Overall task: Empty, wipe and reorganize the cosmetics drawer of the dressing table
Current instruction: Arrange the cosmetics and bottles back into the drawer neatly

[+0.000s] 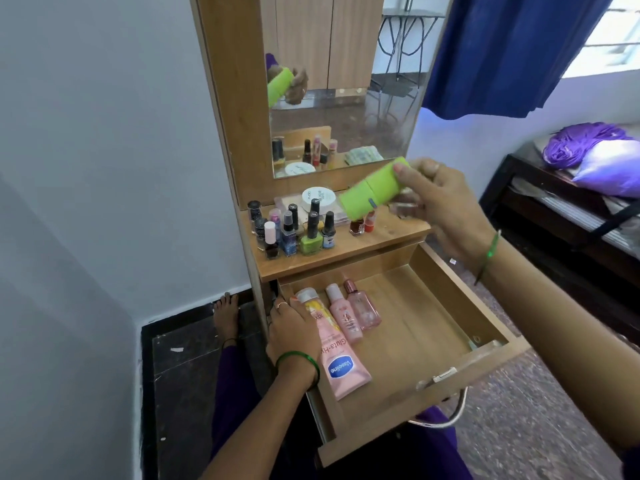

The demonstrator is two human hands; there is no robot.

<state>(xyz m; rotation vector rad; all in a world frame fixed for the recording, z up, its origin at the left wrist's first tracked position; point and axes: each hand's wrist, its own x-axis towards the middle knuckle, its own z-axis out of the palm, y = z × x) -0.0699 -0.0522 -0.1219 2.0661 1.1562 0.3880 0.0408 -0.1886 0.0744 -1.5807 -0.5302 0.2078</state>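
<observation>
The cosmetics drawer [433,306] hangs pulled out under the dressing table's wooden counter [346,244], a shallow box of pale laminated board with a metal loop handle at its front. I judge the refilling step is in hand: most of the floor is bare, and only three pink items lie in a row along its left side.

The mirror [346,98] above is glossy and reflects the room.

My right hand [446,209] holds a bright green cylindrical bottle [374,188] above the counter, tilted, its fingers curled round the far end. My left hand [294,330] rests on the Vaseline tube [337,355], a soft, flat pink tube with a blue label; I cannot tell whether its fingers grip the tube or only press it.

Next to the tube lie a slim pink bottle [344,317] and a clear, rosy glass-like bottle [362,306], touching side by side.

A cluster of small nail polish bottles [294,230] stands upright on the counter, near a round white jar [318,199].

The next move, I reckon, calls for lowering the green bottle into the bare floor beside the row.
</observation>
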